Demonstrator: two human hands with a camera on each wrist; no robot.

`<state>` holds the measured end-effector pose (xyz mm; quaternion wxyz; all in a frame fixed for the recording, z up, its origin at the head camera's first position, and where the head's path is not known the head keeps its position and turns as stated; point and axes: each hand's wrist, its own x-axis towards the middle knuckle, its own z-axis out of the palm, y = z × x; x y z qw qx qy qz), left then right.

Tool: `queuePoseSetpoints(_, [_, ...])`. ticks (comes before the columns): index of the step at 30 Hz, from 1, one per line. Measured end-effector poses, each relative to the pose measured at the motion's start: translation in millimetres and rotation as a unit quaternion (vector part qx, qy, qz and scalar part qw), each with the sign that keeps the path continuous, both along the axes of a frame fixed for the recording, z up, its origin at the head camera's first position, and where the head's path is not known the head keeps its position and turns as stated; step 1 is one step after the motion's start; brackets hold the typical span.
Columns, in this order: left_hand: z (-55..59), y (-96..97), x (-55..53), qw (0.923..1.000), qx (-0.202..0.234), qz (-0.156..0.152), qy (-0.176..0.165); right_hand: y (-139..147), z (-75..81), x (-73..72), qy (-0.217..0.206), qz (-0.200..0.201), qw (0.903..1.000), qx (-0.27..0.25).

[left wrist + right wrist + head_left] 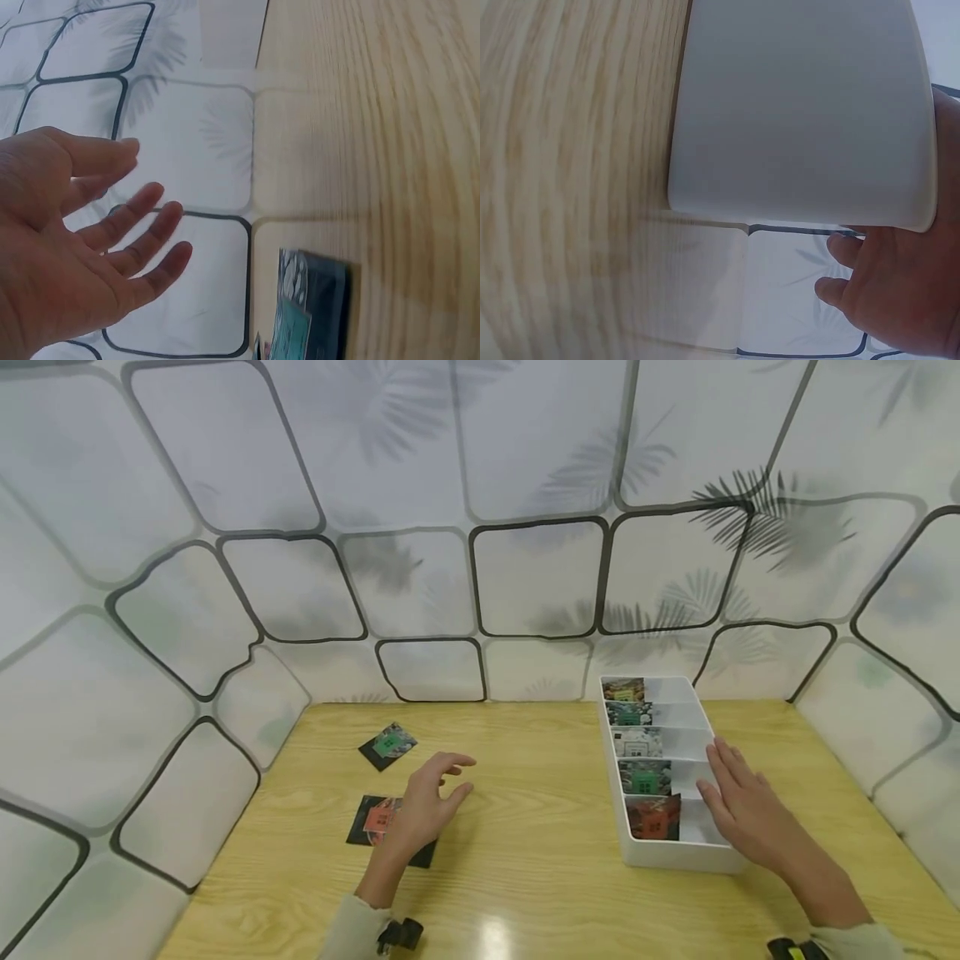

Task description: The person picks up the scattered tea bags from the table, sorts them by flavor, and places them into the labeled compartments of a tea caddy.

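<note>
My left hand [429,806] hovers above the table with loosely bent fingers and nothing in them. Below it, partly hidden, lie small flat dark packets with a red label [378,818]. Farther back is a dark packet with a green label [392,743]; a packet with a teal label [294,322] shows in the left wrist view, apart from the left hand. My right hand [750,814] rests along the right rim of a white divided box [682,857], fingers nearly straight. Inside, the compartments hold similar packets, with a red one [654,818] in the nearest and a green one [645,778] behind it.
The wooden table [525,793] carries the box at the right and the loose packets at the left. A patterned white curtain-like wall [540,577] closes off the back and both sides. Dark wrist straps [401,935] sit at both cuffs.
</note>
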<state>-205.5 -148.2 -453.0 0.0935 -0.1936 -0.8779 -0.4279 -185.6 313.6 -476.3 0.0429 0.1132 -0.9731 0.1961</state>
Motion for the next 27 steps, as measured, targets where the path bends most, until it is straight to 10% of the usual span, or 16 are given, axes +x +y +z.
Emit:
queuePoseSetpoints(12, [7.1, -26.2, 22.3, 0.9929, -0.072, 0.067, -0.068, -1, -0.8, 0.7, 0.021, 0.013, 0.9997, -0.004])
queuePoseSetpoints(27, [4.0, -44.2, 35.1, 0.9604, -0.187, 0.164, -0.126, 2, -1.2, -1.4, 0.007, 0.012, 0.9999, -0.005])
